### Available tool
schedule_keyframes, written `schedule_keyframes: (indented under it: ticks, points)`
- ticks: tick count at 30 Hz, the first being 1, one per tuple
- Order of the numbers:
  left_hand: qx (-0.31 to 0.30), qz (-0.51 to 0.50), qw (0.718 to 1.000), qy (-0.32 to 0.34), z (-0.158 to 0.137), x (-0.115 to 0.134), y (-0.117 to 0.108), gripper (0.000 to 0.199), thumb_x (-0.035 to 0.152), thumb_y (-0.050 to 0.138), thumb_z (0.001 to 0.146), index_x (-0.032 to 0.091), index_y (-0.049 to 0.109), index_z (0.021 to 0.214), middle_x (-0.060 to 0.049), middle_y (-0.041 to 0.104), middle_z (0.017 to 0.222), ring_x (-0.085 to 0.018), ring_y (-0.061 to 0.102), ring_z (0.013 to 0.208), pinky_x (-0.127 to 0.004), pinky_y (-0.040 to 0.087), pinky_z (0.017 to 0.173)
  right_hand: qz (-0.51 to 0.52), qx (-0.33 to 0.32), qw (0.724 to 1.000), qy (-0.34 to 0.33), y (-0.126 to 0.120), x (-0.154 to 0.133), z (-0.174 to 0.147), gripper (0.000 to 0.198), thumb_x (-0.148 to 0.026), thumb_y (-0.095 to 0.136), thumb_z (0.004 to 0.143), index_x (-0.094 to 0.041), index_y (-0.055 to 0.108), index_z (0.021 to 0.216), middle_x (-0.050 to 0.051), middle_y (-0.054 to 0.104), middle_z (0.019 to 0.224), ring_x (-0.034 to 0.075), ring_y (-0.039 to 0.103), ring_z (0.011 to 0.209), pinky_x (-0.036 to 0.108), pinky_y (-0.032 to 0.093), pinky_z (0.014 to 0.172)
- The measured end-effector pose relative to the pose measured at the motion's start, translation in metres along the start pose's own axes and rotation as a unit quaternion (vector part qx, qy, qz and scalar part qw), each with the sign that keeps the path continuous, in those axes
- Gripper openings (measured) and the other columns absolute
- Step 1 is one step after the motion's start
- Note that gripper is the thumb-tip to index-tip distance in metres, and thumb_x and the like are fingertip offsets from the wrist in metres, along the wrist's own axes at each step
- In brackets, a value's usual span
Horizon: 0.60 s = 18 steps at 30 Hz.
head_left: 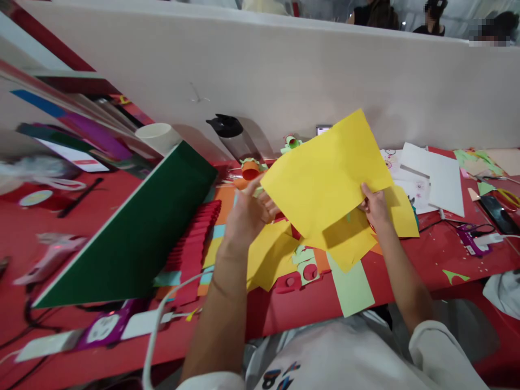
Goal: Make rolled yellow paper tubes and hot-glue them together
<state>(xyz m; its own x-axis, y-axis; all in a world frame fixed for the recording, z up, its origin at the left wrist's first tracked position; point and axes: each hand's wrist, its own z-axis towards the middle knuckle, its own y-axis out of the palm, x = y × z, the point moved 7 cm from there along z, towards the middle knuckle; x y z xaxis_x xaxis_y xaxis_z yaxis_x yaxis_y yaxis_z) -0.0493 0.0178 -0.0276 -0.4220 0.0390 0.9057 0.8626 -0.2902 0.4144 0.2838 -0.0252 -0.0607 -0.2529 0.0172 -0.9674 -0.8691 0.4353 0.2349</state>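
A large sheet of yellow paper [325,173] is raised above the table, tilted. My right hand [376,207] pinches its lower right edge, thumb on the front and fingers behind. Close to the sheet's left corner is my left hand [247,211], its thumb and fingers apart; whether a fingertip touches the paper is unclear. More yellow paper pieces [270,252] lie beneath, partly hidden by the sheet. Below them are a pale green paper strip [351,287] and red cut paper [289,283] with round shapes.
A dark green board [134,233] leans at left over red pleated paper [195,244]. Behind stand a black-lidded bottle [235,135] and a white cup [158,136]. A white cable [156,330] curves beside my left forearm. Scissors [507,197] and a phone [499,214] lie right.
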Motion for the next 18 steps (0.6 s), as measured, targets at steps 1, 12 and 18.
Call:
schedule_keyframes:
  ticks: [1, 12, 18]
  points:
    - [-0.017, 0.007, 1.0, -0.024, -0.002, -0.012, 0.008, 0.078, 0.081, 0.082, 0.072, 0.03, 0.069, 0.13, -0.005, 0.08, 0.111, -0.023, 0.079, 0.093, -0.032, 0.066, 0.078, 0.011, 0.013, 1.0, -0.014, 0.0, -0.001, 0.0, 0.054, -0.065, 0.09, 0.064, -0.023, 0.061, 0.082, -0.01, 0.048, 0.053, 0.006, 0.038, 0.04, 0.023, 0.023, 0.038]
    - [0.126, 0.328, 0.936, 0.02, 0.013, -0.042, 0.017, 0.031, 0.049, 0.078, 0.081, 0.019, 0.068, 0.081, -0.003, 0.067, 0.065, -0.024, 0.068, 0.068, -0.032, 0.056, 0.062, -0.126, -0.019, 0.991, -0.037, 0.0, 0.013, -0.002, 0.061, -0.084, 0.067, 0.083, -0.025, 0.059, 0.072, 0.0, 0.053, 0.055, 0.014, 0.047, 0.052, 0.028, 0.041, 0.051]
    - [0.168, 0.224, 0.96, 0.016, 0.005, -0.052, -0.02, 0.04, 0.052, 0.076, 0.081, 0.019, 0.073, 0.103, -0.009, 0.08, 0.095, -0.026, 0.076, 0.098, -0.036, 0.062, 0.086, -0.277, -0.095, 0.95, -0.105, -0.007, -0.013, -0.001, 0.031, -0.048, 0.063, 0.098, -0.024, 0.066, 0.118, 0.007, 0.076, 0.105, 0.018, 0.067, 0.079, 0.03, 0.052, 0.068]
